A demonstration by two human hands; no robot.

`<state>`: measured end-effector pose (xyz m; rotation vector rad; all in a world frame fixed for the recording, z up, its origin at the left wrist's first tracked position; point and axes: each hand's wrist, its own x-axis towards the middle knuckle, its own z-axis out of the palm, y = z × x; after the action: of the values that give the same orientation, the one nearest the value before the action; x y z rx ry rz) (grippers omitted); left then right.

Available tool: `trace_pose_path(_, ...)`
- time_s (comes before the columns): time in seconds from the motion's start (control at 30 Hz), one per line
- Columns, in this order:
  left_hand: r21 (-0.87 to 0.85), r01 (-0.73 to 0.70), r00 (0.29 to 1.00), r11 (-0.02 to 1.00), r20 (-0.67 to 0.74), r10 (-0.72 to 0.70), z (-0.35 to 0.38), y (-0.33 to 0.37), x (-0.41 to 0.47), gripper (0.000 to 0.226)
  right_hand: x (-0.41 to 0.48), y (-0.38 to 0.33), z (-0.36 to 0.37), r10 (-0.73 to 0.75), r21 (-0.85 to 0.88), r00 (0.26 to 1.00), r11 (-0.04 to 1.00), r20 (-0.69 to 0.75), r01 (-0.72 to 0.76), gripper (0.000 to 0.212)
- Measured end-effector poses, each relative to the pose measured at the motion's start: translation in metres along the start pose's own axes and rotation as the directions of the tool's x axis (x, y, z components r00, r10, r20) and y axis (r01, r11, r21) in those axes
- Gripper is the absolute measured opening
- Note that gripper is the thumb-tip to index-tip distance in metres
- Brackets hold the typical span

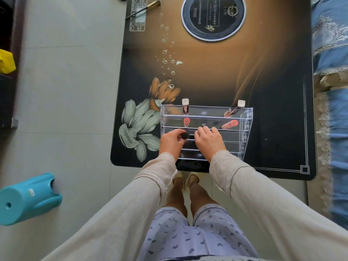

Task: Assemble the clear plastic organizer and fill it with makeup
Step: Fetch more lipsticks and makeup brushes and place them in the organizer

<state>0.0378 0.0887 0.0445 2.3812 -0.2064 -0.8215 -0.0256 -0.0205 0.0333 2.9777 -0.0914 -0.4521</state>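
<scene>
The clear stepped plastic organizer (246,117) stands near the table's front edge. Its back row holds two white-capped tubes, one at the left (185,106) and one leaning at the right (237,107). In the row in front of them sit two red-capped lipsticks, left (186,121) and right (230,124). My left hand (170,143) rests over the third row with its fingers closed on a black round-capped makeup item (184,136). My right hand (209,141) lies over the same row beside it, fingers curled down; what they touch is hidden.
The black and amber glass table (216,72) carries a round induction plate (213,16) at the back and a gold-tipped stick (145,8) at the back left. A teal plastic stool (28,198) lies on the floor to the left. Blue fabric furniture (331,91) borders the right.
</scene>
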Motion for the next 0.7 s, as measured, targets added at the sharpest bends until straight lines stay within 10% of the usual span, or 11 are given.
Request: trace_pose_path(0.7, 0.008, -0.008, 1.000, 1.000, 0.014, 0.007, 0.001, 0.003, 0.003, 0.026, -0.008, -0.003, 0.011, 0.053, -0.019, 0.998, 0.998, -0.016, -0.054, 0.024)
